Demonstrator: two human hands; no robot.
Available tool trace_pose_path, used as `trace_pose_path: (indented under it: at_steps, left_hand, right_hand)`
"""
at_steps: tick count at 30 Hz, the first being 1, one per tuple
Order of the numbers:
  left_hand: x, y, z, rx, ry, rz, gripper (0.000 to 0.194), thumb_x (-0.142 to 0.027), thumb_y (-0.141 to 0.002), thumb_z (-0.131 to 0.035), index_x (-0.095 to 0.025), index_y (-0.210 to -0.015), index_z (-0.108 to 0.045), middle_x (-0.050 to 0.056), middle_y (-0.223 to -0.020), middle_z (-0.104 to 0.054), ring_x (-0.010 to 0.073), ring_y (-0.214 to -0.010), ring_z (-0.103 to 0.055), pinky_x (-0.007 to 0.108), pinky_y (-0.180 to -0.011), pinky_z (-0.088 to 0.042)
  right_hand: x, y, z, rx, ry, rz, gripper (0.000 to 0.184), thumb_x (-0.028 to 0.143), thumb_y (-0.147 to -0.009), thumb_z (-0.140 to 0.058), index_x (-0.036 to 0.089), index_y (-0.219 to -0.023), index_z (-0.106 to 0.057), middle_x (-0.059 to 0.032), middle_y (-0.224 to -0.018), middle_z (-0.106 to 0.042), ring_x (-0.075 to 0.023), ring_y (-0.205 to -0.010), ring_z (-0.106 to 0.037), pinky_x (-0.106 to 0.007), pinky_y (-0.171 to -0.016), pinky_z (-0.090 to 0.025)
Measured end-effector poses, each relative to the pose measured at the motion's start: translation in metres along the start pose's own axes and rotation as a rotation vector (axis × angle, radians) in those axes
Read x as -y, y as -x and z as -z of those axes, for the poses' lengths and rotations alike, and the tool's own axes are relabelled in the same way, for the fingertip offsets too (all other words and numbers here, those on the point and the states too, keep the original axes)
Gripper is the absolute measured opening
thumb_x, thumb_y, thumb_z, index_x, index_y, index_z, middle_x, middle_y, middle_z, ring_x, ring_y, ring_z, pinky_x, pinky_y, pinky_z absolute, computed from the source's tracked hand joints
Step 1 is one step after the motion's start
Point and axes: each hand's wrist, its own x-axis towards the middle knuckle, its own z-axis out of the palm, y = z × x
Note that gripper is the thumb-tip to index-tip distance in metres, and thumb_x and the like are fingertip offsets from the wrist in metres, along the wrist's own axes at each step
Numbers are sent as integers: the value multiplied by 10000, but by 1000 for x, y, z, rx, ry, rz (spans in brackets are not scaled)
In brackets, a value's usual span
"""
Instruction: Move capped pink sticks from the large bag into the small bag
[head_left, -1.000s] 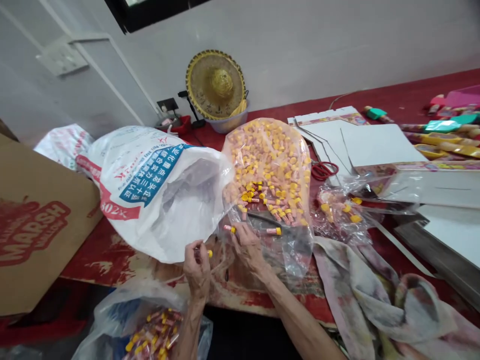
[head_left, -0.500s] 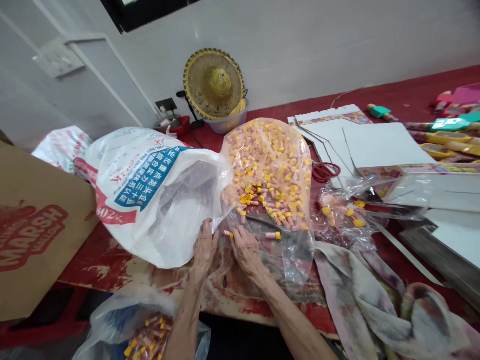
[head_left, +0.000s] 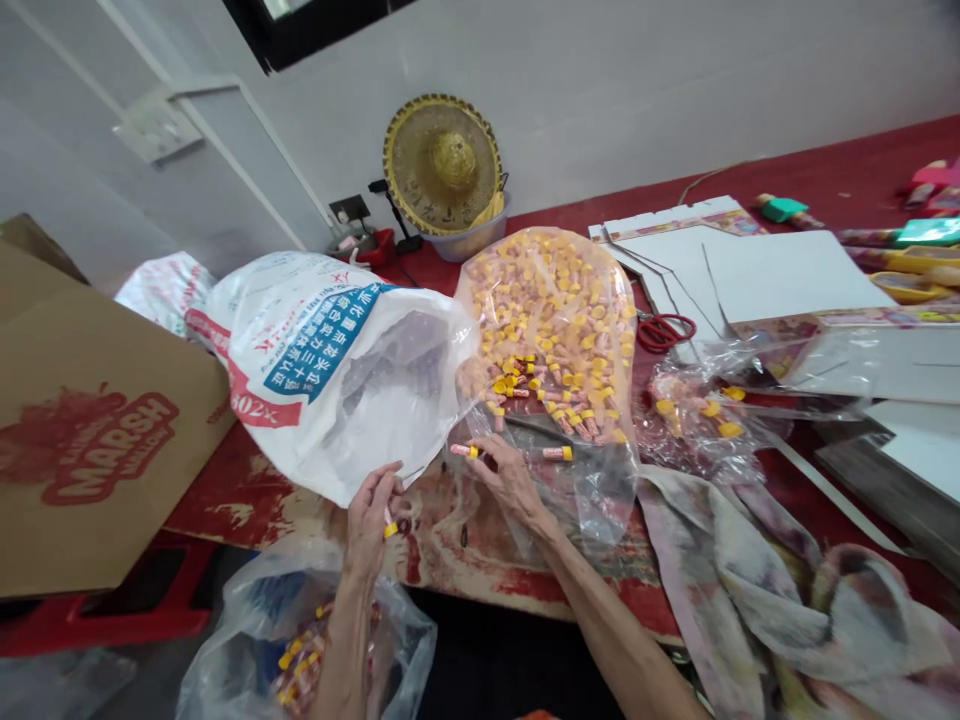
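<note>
My left hand (head_left: 373, 512) is closed around a small yellow-capped tube (head_left: 390, 527), just below the mouth of a white printed sack (head_left: 251, 312). Between the fingertips of my right hand (head_left: 511, 482), another small tube (head_left: 463, 451) lies sideways, its yellow cap toward the hand. Beyond it, a clear plastic bag (head_left: 600, 505) spreads flat, filled at its far part with many pink tubes (head_left: 547, 320) with yellow caps. One loose tube (head_left: 557, 454) lies to the right of my right hand. A lower plastic bag (head_left: 217, 640) with more tubes sits under my left forearm.
A brown carton (head_left: 105, 440) stands at the left. Red-handled scissors (head_left: 665, 332), crumpled clear plastic (head_left: 705, 410), and a stained cloth (head_left: 757, 580) lie on the right. White card sheets (head_left: 780, 270) are behind them. A straw hat (head_left: 442, 165) rests on a basin (head_left: 471, 238) by the wall.
My left hand has moved left and down from the sack's edge, and a yellow-capped tube now shows in it. My right hand has shifted slightly right and up with its tube. The view has turned left.
</note>
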Motion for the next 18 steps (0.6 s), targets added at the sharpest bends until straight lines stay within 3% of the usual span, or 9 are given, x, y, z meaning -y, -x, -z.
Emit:
trace_pose_path:
  at_steps: [3, 6, 9, 13, 16, 18]
  left_hand:
    - [-2, 5, -11, 127, -140, -38, 608, -686, -760, -767, -153, -1052, -745, -22, -726, -601, 92, -548, -478, 201, -480, -391]
    - [3, 6, -27, 184, -348, -177, 513, -666, -808, -705, -173, -943, -736, 22, -771, -680, 167, -692, -630, 261, -638, -526]
    - [9, 8, -39, 154, -603, -358, 390, -578, -931, -580, -211, -934, -712, 31, -814, -713, 191, -737, -669, 287, -707, -542]
    - [4, 6, -54, 264, -978, -594, 227, -382, -1027, -530, -233, -953, -684, 54, -919, -734, 212, -859, -699, 288, -771, -515]
    - [-9, 1, -65, 307, -1125, -598, 143, -274, -1014, -562, -238, -927, -670, 51, -926, -739, 215, -889, -708, 279, -764, -493]
    - [-19, -3, -67, 328, -1142, -535, 89, -257, -993, -602, -250, -954, -681, 29, -926, -753, 210, -883, -717, 275, -754, -484]
  right_hand:
    - [4, 5, 1, 196, -111, 51, 209, 220, -1044, -582, 236, -1138, -769, -20, -966, -717, -163, -871, -669, -264, -805, -530]
    - [1, 11, -6, 275, -57, 97, 315, 95, -976, -559, 233, -1179, -757, -37, -1022, -714, -165, -930, -678, -270, -842, -549]
    - [-7, 10, -9, 159, 23, 116, 448, 46, -916, -517, 195, -1297, -699, -100, -1219, -686, -185, -1075, -683, -289, -903, -575]
    - [-16, -1, 2, -164, 173, 4, 542, 55, -941, -416, 173, -1429, -619, -155, -1427, -590, -226, -1301, -619, -322, -1005, -570]
    - [-18, -9, 8, -289, 311, -86, 591, 80, -1000, -359, 163, -1565, -507, -184, -1525, -526, -252, -1320, -609, -343, -1020, -566]
    - [-18, -13, 10, -245, 410, -97, 611, 84, -1011, -371, 176, -1608, -462, -186, -1529, -532, -258, -1239, -646, -336, -978, -568]
